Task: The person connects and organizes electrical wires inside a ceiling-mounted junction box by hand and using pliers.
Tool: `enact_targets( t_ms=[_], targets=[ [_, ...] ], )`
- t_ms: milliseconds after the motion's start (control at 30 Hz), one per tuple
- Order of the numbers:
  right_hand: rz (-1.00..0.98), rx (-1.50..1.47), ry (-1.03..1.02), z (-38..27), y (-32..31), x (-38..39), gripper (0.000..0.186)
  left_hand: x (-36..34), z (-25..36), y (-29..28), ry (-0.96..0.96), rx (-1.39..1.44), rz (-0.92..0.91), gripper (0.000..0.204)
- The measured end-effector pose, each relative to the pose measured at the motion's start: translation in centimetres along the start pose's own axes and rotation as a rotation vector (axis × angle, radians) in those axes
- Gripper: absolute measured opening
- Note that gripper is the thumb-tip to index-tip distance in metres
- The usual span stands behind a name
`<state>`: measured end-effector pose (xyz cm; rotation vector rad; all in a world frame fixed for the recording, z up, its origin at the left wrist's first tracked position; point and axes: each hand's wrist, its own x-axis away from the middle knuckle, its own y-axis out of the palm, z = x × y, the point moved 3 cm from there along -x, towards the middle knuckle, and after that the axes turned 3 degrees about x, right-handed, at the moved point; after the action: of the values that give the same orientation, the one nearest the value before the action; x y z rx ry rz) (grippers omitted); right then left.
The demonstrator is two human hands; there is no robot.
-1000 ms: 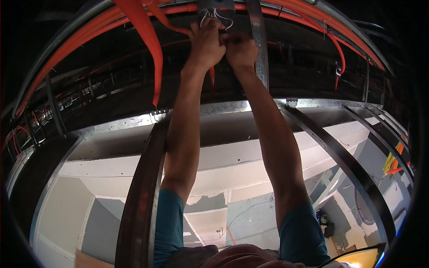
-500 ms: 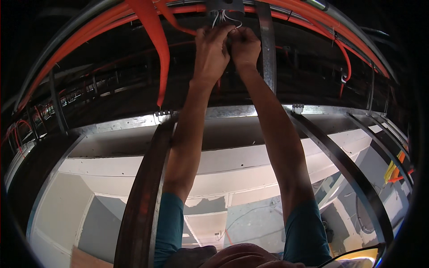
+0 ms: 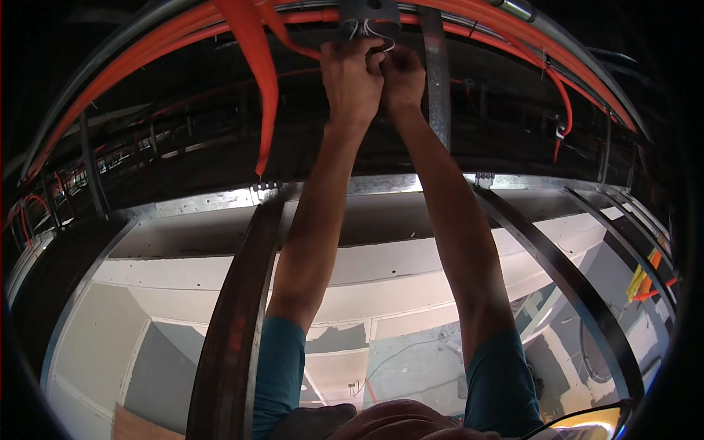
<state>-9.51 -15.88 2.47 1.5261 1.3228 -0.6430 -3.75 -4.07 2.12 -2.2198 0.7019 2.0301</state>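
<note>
The person has both arms raised toward the upper edge of the head view, and the two hands meet close together just below a grey box (image 3: 370, 10). Several thin white wires (image 3: 367, 28) come out of the open lower part of this box and hang down to the fingers. The left hand (image 3: 353, 79) shows its back, with the fingers bent and the thumb brought near to them, at the ends of the wires. The right hand (image 3: 404, 79) is just beside it, also with curled fingers, near the wire which makes a loop on that side. Both grips look bent inward, but the fingertips are small and in shadow, so one cannot tell if either is closed on a wire.

A thin orange conduit (image 3: 287, 38) runs down to near the left hand, and a thicker orange tube (image 3: 253, 66) hangs farther to the left. Its lower tip is near a shiny metal rail (image 3: 183, 205), which crosses behind the forearms. Behind the right hand stands an upright metal bar (image 3: 438, 88). A dark metal stud (image 3: 233, 323) goes down beside the left forearm, and another stud (image 3: 561, 260) slopes to the right. Below the rail, white panels (image 3: 367, 268) are seen, and the person wears teal sleeves (image 3: 280, 370).
</note>
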Motion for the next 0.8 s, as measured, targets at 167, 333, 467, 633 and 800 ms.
enact_targets(
  t_ms=[167, 333, 467, 633, 800],
  targets=[
    [-0.131, 0.134, 0.097, -2.1, -1.3, 2.8, 0.042, 0.6, -0.6, -0.8, 0.127, -0.033, 0.065, 0.022],
    [-0.259, -0.065, 0.329, -4.1, -3.4, 5.4, 0.041, 1.5, 0.4, -2.2, 0.176, -0.041, 0.135, 0.020],
    [-0.306, -0.322, 0.414, -2.4, -4.5, 4.6, 0.045, 2.2, 1.6, -2.2, 0.281, -0.012, 0.102, 0.023],
    [-0.419, -0.692, 0.552, -4.2, -4.0, 5.2, 0.039, 3.6, 1.8, -3.4, 0.312, 0.141, 0.013, 0.031],
    [-0.565, -0.705, 0.569, -2.3, -4.8, 3.8, 0.041, 6.3, 5.0, -4.6, 0.366, 0.208, -0.092, 0.035]
  ],
)
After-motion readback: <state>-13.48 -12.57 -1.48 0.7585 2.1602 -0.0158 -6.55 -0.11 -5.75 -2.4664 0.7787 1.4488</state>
